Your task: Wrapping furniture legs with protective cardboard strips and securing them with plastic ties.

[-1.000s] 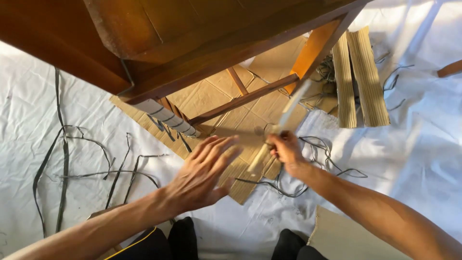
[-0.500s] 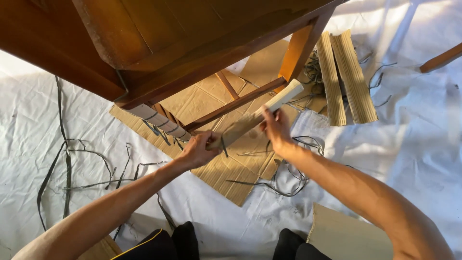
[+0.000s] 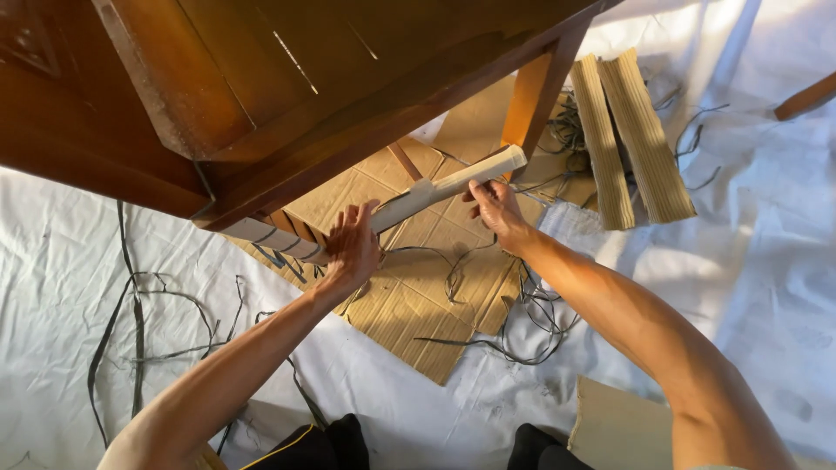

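Observation:
A long strip of folded cardboard wrap (image 3: 440, 188) lies along the lower rail of a brown wooden table (image 3: 287, 96). My left hand (image 3: 353, 248) grips the strip near its left part, by the wrapped leg. My right hand (image 3: 495, 207) pinches the strip further right, just below the bare table leg (image 3: 533, 104). Both hands hold the strip against the rail.
A flattened cardboard sheet (image 3: 418, 296) lies on the white floor cloth (image 3: 749, 261) under the table. Black plastic straps (image 3: 144, 322) are scattered about. Two corrugated cardboard pieces (image 3: 631, 139) rest at the upper right. Another cardboard piece (image 3: 618, 426) sits near my knees.
My left hand moved up from the floor cardboard and closed on the strip. My right hand lifted the strip up to the table rail.

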